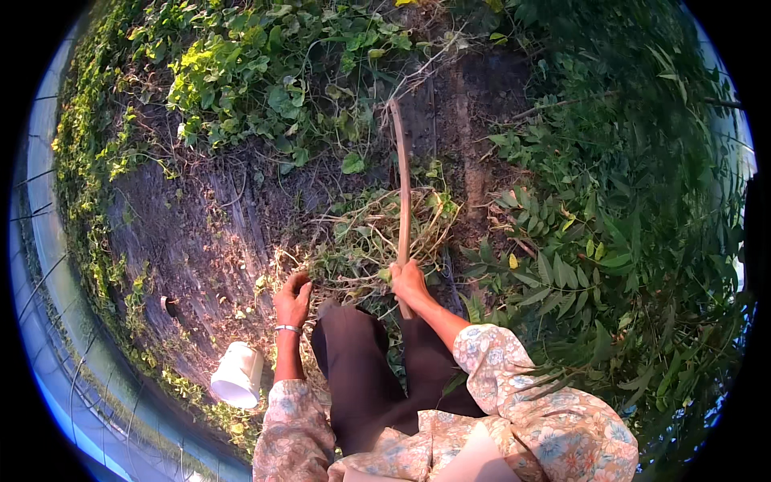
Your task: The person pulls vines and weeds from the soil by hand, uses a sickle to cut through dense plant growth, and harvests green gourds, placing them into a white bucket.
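My right hand is closed around the lower part of a long, slightly curved wooden stick, which points away from me. Thin dry stems cling about its far tip. Beneath the stick, in front of my knees, lies a heap of pulled vines and dry stalks. At the left edge of that heap is my left hand, a bracelet on its wrist. Its fingers are bent and apart, with nothing visible between them.
A white plastic bucket lies tipped at the lower left. Leafy creeping vines spread over the soil ahead. Dense leafy plants crowd the right side, close to my right arm. A wire fence curves along the far left.
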`<state>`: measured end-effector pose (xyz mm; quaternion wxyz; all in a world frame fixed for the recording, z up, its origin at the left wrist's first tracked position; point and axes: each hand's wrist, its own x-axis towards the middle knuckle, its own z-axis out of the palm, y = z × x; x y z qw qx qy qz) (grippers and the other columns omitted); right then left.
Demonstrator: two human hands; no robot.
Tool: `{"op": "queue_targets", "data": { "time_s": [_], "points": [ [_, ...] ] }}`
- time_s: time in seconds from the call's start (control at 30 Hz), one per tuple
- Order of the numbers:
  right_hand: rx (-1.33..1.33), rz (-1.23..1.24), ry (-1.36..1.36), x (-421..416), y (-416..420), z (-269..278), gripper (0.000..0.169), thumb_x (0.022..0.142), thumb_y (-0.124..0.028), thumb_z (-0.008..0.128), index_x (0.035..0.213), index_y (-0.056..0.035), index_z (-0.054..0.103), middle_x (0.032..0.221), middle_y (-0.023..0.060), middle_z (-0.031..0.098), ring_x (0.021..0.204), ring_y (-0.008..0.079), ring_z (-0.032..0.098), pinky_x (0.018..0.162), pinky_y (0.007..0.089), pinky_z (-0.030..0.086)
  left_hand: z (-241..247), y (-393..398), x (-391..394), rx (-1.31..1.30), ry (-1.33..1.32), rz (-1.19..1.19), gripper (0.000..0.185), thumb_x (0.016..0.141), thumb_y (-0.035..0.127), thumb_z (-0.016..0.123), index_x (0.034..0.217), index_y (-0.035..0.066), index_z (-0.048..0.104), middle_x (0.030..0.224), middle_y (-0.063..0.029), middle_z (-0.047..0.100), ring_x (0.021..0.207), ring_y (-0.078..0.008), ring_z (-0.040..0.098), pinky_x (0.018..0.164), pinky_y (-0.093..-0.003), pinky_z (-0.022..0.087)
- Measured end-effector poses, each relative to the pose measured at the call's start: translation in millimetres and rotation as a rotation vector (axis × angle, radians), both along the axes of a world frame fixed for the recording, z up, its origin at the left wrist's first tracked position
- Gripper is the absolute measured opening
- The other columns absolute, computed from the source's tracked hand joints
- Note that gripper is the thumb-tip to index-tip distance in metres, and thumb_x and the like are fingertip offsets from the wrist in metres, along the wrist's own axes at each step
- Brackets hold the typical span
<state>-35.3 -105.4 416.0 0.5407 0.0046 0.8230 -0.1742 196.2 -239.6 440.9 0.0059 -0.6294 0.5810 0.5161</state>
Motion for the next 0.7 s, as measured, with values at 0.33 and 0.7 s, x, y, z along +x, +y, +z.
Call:
{"op": "queue_targets", "data": {
  "time_s": [0.33,0.7],
  "points": [
    [0.150,0.161,0.032,-61.7,87.7,110.4,0.042,0.088,-0.029,0.056,0.104,0.0068,0.039,0.077,0.0349,0.058,0.078,0.0528,0.057,0.068,0.0537,0.046,-95.2,-160.7,-255.6,0.087,0.184,-0.307,0.020,0.084,0.009,0.060,0.101,0.000,0.066,0.083,-0.0040,0.068,0.073,-0.0086,0.062,0.068,-0.0231,0.050],
    [0.526,-0.402,0.142,73.5,122.3,96.6,0.035,0.084,-0.021,0.055,0.106,0.0037,0.042,0.072,0.0240,0.057,0.068,0.0425,0.058,0.059,0.0459,0.044,-374.5,-330.8,-458.5,-0.174,-0.231,-0.535,0.026,0.072,0.016,0.056,0.091,0.013,0.072,0.092,-0.0150,0.067,0.087,-0.0308,0.065,0.083,-0.0362,0.050]
  ]
}}
